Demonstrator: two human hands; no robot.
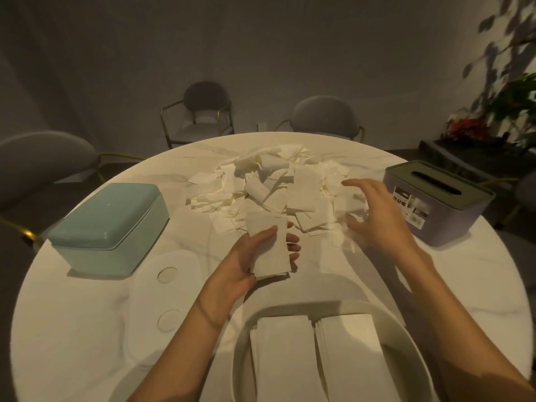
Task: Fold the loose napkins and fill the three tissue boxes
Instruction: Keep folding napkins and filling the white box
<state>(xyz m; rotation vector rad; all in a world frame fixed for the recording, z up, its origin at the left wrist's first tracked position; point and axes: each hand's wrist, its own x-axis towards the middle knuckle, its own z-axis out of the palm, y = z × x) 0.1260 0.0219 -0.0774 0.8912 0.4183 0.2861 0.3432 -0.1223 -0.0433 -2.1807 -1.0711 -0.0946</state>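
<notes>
Over table centre, left hand (246, 256) pinching folded napkins (269, 245) for boxing, right hand (374, 216) spread, reaching into loose pile (261, 181) for more.

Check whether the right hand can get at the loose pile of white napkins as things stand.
Probably yes: the right hand hovers open at the edge of the loose pile of white napkins, with nothing between them.

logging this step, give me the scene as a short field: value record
left hand: left hand holds a folded stack of napkins
right hand: right hand spread over the loose napkin pile
white box: white box open, two rows inside
teal box: teal box lid on
purple box: purple box lid on
</notes>
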